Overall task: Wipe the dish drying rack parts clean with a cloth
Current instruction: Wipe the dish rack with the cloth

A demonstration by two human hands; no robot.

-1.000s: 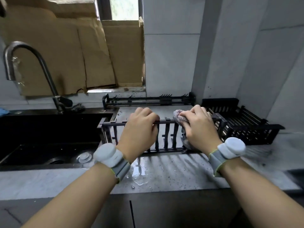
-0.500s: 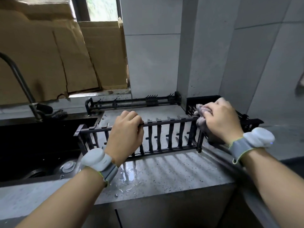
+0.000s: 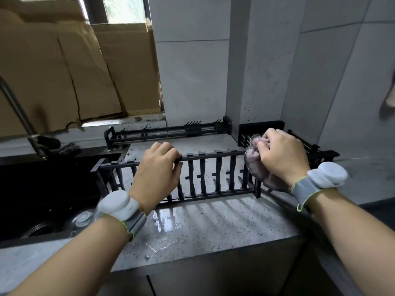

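Hands curled: left (image 3: 157, 174) round upright rack panel (image 3: 213, 178) (long axis left-right), right (image 3: 280, 159) bunching cloth (image 3: 254, 165).

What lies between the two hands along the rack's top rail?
In the head view, between the left hand and the right hand with its cloth, only the bare rack rail and its upright slats.

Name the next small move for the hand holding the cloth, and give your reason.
Probably draw the cloth back leftward along the rack's top rail. The right hand grips it at the rail's right end, while the left hand holds the rail steady, leaving the stretch between them open.
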